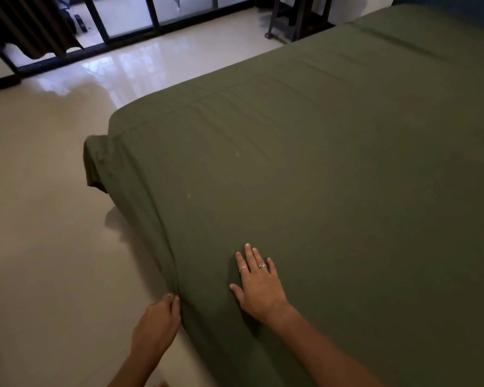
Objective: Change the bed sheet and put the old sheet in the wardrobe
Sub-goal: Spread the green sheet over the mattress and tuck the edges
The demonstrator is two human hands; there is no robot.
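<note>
An olive green sheet (pixel 333 163) covers the whole bed and hangs down its near side. My right hand (pixel 259 286) lies flat on top of the sheet near the bed's edge, fingers straight and spread. My left hand (pixel 158 322) is at the side of the bed, its fingers curled into a fold of the hanging sheet. At the far left corner a loose flap of the sheet (pixel 94 166) sticks out over the floor. No second sheet and no wardrobe are in view.
Glossy beige floor (pixel 45 219) spreads left of the bed. Dark-framed glass doors (pixel 151 15) and a brown curtain (pixel 31 23) stand at the back. A dark wooden stand (pixel 294 20) is beside the bed's far end.
</note>
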